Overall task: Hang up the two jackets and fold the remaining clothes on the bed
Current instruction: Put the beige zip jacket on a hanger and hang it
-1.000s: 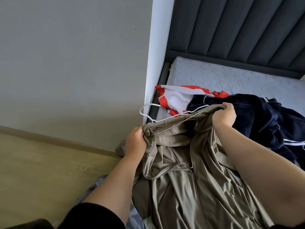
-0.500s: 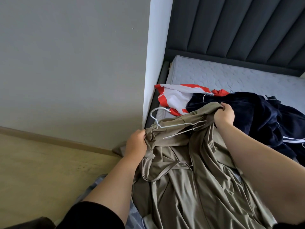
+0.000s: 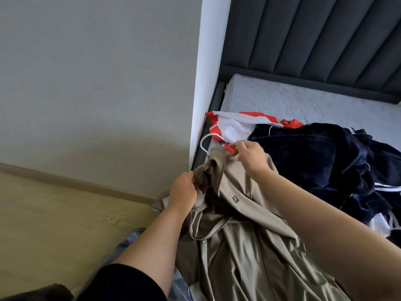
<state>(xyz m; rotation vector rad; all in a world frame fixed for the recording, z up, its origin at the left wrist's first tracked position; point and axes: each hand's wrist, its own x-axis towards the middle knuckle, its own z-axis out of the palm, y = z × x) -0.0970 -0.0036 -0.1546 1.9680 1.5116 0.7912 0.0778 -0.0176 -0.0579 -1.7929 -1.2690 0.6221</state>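
Observation:
A shiny khaki jacket [image 3: 249, 246] lies over the near edge of the bed. A white wire hanger [image 3: 205, 142] is inside it, with only the hook showing above the collar. My left hand [image 3: 184, 190] is closed on bunched khaki fabric at the jacket's left shoulder. My right hand [image 3: 249, 156] pinches the collar area close to the hanger's neck. Behind lie a red and white garment [image 3: 232, 127] and a dark navy velvet jacket [image 3: 325, 161] with white piping, both crumpled on the mattress.
The grey quilted mattress [image 3: 303, 103] meets a dark padded headboard [image 3: 314, 40]. A white wall corner [image 3: 208, 72] stands directly left of the bed. Wooden floor [image 3: 54, 224] lies at lower left. Blue-grey cloth [image 3: 130, 242] hangs by my left arm.
The hanger's bar has gone from lying on top of the jacket to inside it, hook only showing. My right hand moved left to the collar. The right front panel now lies flat.

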